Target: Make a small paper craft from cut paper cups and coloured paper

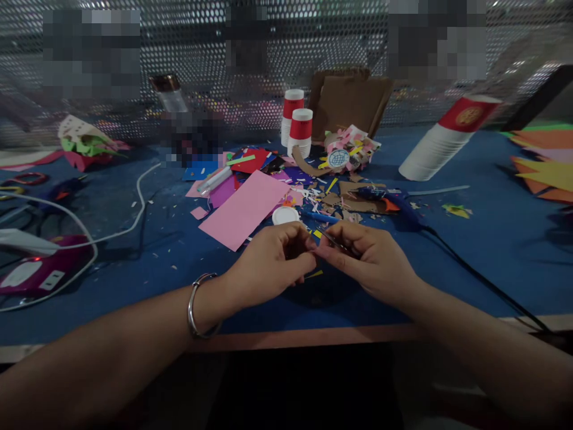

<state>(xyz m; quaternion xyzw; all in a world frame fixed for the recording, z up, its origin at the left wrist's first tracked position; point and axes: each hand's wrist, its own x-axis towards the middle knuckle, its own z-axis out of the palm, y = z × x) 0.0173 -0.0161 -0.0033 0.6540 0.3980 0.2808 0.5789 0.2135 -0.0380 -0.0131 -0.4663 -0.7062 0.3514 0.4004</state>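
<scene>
My left hand (280,254), with a silver bangle at its wrist, is closed in a pinch above the front of the table. What its fingertips hold is too small to make out. My right hand (367,254) meets it fingertip to fingertip and is closed on a thin dark tool (332,240), whose kind I cannot tell. Just beyond the hands lie a white round lid (285,215), a blue pen (320,217) and many paper scraps. A pink paper sheet (245,210) lies beyond my left hand.
A blue glue gun (403,209) lies at right, its black cord running to the front edge. Stacked paper cups (299,134) stand at the back; another cup stack (447,140) leans at right. Cardboard (349,107) rests against the mesh. A purple power strip (45,269) with white cable sits left.
</scene>
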